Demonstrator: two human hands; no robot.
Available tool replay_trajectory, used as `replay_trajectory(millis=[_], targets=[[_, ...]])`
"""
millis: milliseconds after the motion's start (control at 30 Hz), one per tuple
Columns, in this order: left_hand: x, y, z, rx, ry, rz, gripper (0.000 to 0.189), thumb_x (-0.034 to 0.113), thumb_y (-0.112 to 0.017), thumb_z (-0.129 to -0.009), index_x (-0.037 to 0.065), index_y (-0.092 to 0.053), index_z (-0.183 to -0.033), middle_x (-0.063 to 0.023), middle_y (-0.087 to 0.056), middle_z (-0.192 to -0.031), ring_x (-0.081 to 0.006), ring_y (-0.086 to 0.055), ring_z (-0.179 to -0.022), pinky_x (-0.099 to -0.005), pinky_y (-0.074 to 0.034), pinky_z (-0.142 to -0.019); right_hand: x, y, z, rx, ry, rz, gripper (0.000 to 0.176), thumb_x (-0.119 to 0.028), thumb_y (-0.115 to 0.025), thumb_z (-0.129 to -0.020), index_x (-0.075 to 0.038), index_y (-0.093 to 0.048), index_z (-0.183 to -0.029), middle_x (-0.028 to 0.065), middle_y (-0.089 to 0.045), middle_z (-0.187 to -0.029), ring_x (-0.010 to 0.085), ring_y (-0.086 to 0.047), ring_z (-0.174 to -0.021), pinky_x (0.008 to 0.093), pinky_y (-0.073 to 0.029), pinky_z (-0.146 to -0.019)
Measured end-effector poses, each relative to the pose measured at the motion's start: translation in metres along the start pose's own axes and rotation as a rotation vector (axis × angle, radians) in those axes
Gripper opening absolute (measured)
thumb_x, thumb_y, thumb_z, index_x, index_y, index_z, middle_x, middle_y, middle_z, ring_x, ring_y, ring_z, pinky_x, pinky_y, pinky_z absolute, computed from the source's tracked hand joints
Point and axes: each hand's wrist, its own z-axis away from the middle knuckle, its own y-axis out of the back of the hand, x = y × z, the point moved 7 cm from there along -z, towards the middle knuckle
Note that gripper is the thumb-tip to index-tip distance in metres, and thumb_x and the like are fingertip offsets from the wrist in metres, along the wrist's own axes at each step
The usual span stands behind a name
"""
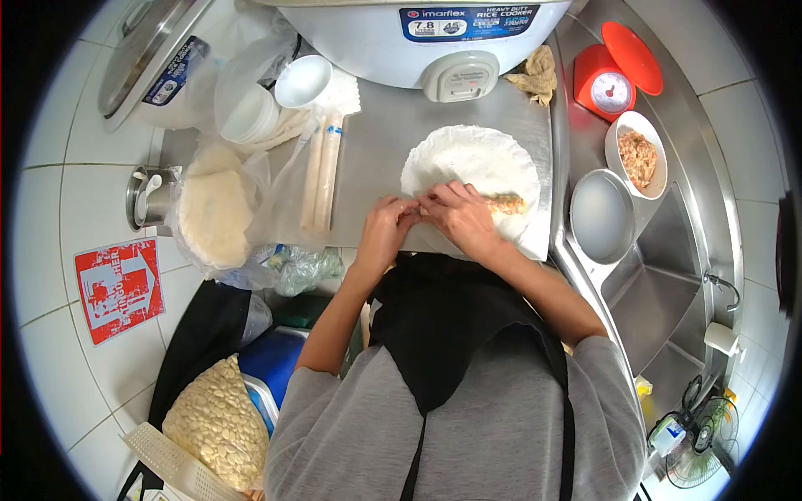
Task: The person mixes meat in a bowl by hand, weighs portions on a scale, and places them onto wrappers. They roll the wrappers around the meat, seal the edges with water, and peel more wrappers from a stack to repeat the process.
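A round white wrapper sheet (pixel 455 154) lies on the steel counter, with a strip of orange-pink filling (pixel 506 204) along its lower right part. My left hand (pixel 388 225) is closed at the wrapper's lower left edge, its fingers pinched together. Beside it, touching, my right hand (pixel 459 215) rests over the left part of the filling, fingers bent and pressed down on it. What the fingertips grip is too small to make out. A stack of round wrappers (pixel 215 204) in plastic sits to the left.
Two long wrapped rolls (pixel 322 171) lie left of the wrapper. A rice cooker (pixel 401 58) stands behind. At right are a bowl of filling (pixel 637 159), a round metal-grey dish (pixel 602 217), a red scale (pixel 597 79) and a sink (pixel 652 301).
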Motion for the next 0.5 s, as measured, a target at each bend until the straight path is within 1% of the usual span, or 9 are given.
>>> replay_trajectory(millis=[33, 100, 133, 200, 233, 300, 333, 400, 500], targets=[[0.000, 0.000, 0.000, 0.003, -0.002, -0.001, 0.024, 0.002, -0.071, -0.073, 0.003, -0.067, -0.096, -0.0107, -0.062, -0.084, -0.0235, -0.062, -0.075, -0.0324, -0.050, -0.066, -0.001, 0.004, 0.000, 0.002, 0.002, 0.001, 0.041, -0.022, -0.072, -0.072, -0.007, -0.065, -0.109, 0.0031, -0.058, -0.095, 0.0211, -0.054, -0.090, 0.0340, -0.045, -0.075], [0.001, 0.001, 0.000, 0.023, -0.017, 0.032, 0.024, 0.002, -0.070, -0.073, 0.003, -0.067, -0.097, -0.0111, -0.062, -0.084, -0.0234, -0.062, -0.074, -0.0329, -0.050, -0.065, 0.003, 0.013, 0.001, -0.024, -0.079, -0.012, 0.047, -0.026, -0.074, -0.070, -0.007, -0.064, -0.112, 0.0037, -0.058, -0.095, 0.0220, -0.054, -0.092, 0.0355, -0.044, -0.076], [0.002, 0.001, 0.000, 0.024, -0.020, 0.034, 0.024, 0.002, -0.070, -0.073, 0.003, -0.067, -0.097, -0.0111, -0.062, -0.084, -0.0234, -0.062, -0.074, -0.0329, -0.050, -0.065, 0.004, 0.014, 0.001, -0.023, -0.078, -0.009, 0.047, -0.026, -0.074, -0.070, -0.007, -0.064, -0.112, 0.0037, -0.058, -0.095, 0.0220, -0.054, -0.092, 0.0355, -0.044, -0.076], [0.003, 0.001, 0.001, 0.030, -0.014, 0.038, 0.019, 0.003, -0.070, -0.074, 0.003, -0.068, -0.093, -0.0112, -0.062, -0.083, -0.0258, -0.061, -0.076, -0.0350, -0.049, -0.067, 0.009, 0.016, 0.004, 0.030, -0.129, -0.086, 0.051, -0.027, -0.076, -0.067, -0.007, -0.064, -0.112, 0.0037, -0.058, -0.095, 0.0228, -0.054, -0.090, 0.0366, -0.044, -0.077], [0.004, 0.000, 0.002, 0.026, -0.016, 0.037, 0.019, 0.003, -0.070, -0.074, 0.003, -0.068, -0.093, -0.0112, -0.062, -0.083, -0.0258, -0.061, -0.076, -0.0350, -0.049, -0.067, 0.010, 0.016, 0.006, 0.033, -0.133, -0.085, 0.051, -0.027, -0.076, -0.067, -0.007, -0.064, -0.112, 0.0037, -0.058, -0.095, 0.0228, -0.054, -0.090, 0.0366, -0.044, -0.077], [0.013, 0.002, 0.000, 0.051, -0.110, -0.122, 0.013, 0.006, -0.069, -0.075, 0.002, -0.068, -0.087, -0.0113, -0.063, -0.082, -0.0290, -0.060, -0.078, -0.0375, -0.048, -0.069, 0.015, 0.020, 0.009, 0.064, -0.114, -0.093, 0.052, -0.026, -0.077, -0.066, -0.006, -0.063, -0.112, 0.0041, -0.058, -0.094, 0.0234, -0.055, -0.090, 0.0362, -0.044, -0.078], [0.014, 0.000, 0.000, 0.051, -0.109, -0.123, 0.013, 0.006, -0.069, -0.075, 0.002, -0.068, -0.087, -0.0113, -0.063, -0.082, -0.0290, -0.060, -0.078, -0.0375, -0.048, -0.069, 0.020, 0.021, 0.012, 0.064, -0.113, -0.094, 0.052, -0.026, -0.077, -0.066, -0.006, -0.063, -0.112, 0.0041, -0.058, -0.094, 0.0234, -0.055, -0.090, 0.0362, -0.044, -0.078], [0.013, -0.005, 0.001, 0.062, -0.043, -0.145, 0.010, 0.007, -0.068, -0.075, 0.001, -0.068, -0.083, -0.0112, -0.063, -0.081, -0.0311, -0.058, -0.081, -0.0388, -0.047, -0.070, 0.027, 0.014, 0.019, -0.033, -0.094, -0.120, 0.055, -0.026, -0.077, -0.066, -0.003, -0.062, -0.113, 0.0050, -0.058, -0.093, 0.0247, -0.055, -0.089, 0.0357, -0.044, -0.079], [0.015, -0.012, 0.001, 0.052, -0.073, -0.110, 0.011, 0.007, -0.069, -0.075, 0.001, -0.069, -0.083, -0.0117, -0.063, -0.082, -0.0303, -0.058, -0.081, -0.0391, -0.048, -0.070, 0.026, 0.013, 0.015, -0.017, -0.071, -0.160, 0.052, -0.024, -0.077, -0.066, -0.003, -0.063, -0.111, 0.0055, -0.057, -0.094, 0.0249, -0.055, -0.089, 0.0352, -0.045, -0.078]])
